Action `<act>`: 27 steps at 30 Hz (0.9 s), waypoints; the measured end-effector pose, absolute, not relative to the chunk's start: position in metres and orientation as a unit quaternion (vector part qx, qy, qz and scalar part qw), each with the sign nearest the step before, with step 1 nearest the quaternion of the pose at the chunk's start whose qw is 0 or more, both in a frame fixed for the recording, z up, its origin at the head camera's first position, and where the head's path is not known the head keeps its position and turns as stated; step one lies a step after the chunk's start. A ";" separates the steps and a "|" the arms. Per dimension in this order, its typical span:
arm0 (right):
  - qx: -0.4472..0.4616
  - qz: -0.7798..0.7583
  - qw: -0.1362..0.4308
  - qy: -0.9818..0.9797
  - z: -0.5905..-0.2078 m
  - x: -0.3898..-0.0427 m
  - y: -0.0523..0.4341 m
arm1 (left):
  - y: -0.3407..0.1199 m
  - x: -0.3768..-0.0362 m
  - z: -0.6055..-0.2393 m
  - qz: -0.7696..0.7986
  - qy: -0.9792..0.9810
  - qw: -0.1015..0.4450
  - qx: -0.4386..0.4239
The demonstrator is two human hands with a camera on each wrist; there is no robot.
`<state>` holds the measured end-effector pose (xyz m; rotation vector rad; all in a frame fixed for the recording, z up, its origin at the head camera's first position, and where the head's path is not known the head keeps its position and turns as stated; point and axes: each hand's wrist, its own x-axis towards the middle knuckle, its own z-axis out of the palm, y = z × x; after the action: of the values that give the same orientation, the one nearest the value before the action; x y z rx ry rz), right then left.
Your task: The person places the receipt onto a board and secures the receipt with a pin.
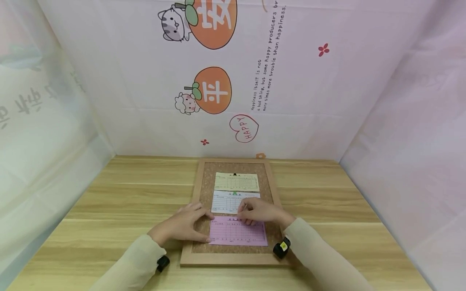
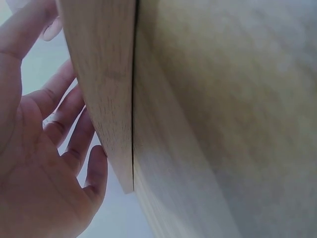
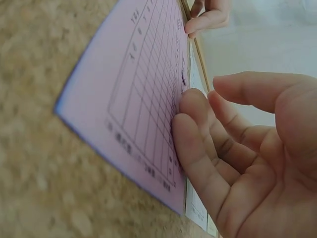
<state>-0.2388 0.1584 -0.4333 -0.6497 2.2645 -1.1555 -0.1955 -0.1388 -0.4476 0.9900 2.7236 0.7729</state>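
Right hand (image 1: 260,211) rests its fingertips (image 3: 190,111) on the top edge of the pink form (image 1: 238,233), fingers gently bent, clasping nothing; left hand (image 1: 182,224) lies flat with fingers spread, touching the pink form's left edge and the cork board (image 1: 204,190) frame. Pink form sits lowest on the cork board, below a white form (image 1: 227,203) and a yellow form (image 1: 236,182). Cork board lies flat mid-worktop (image 1: 120,202), a printed backdrop (image 1: 291,81) behind.

Pink gridded form (image 1: 238,233), white form (image 1: 227,203), yellow form (image 1: 236,182), brown speckled corkboard (image 1: 205,186).
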 end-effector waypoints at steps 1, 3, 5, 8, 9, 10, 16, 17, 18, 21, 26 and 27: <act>-0.240 -0.429 0.256 0.832 -0.432 -0.238 0.160 | -0.139 -0.195 -0.447 0.257 0.906 0.071 0.329; -0.243 -0.433 0.253 0.830 -0.430 -0.238 0.163 | -0.139 -0.195 -0.447 0.256 0.906 0.072 0.330; -0.249 -0.436 0.249 0.828 -0.429 -0.238 0.166 | -0.139 -0.194 -0.446 0.255 0.905 0.071 0.332; -0.254 -0.434 0.238 0.831 -0.428 -0.239 0.171 | -0.139 -0.194 -0.445 0.254 0.905 0.071 0.333; -0.257 -0.434 0.235 0.831 -0.428 -0.238 0.173 | -0.138 -0.195 -0.445 0.253 0.905 0.071 0.333; -0.259 -0.434 0.233 0.831 -0.428 -0.238 0.175 | -0.138 -0.195 -0.445 0.255 0.905 0.074 0.333; -0.256 -0.431 0.226 0.835 -0.430 -0.236 0.187 | -0.141 -0.199 -0.443 0.290 0.887 0.097 0.346; -0.258 -0.432 0.223 0.835 -0.430 -0.235 0.189 | -0.142 -0.199 -0.443 0.303 0.881 0.105 0.347; -0.258 -0.431 0.220 0.836 -0.430 -0.235 0.191 | -0.144 -0.200 -0.442 0.319 0.875 0.115 0.346; -0.258 -0.436 0.209 0.836 -0.430 -0.235 0.198 | -0.150 -0.203 -0.442 0.367 0.856 0.140 0.336; -0.251 -0.440 0.193 0.841 -0.430 -0.236 0.204 | -0.158 -0.211 -0.439 0.408 0.841 0.140 0.327; -0.249 -0.441 0.191 0.841 -0.430 -0.236 0.205 | -0.160 -0.213 -0.438 0.410 0.841 0.136 0.326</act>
<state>-0.2362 0.2049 -0.4304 -0.6996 2.3616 -1.2385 -0.2126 -0.1600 -0.4380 0.9429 2.4350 1.1869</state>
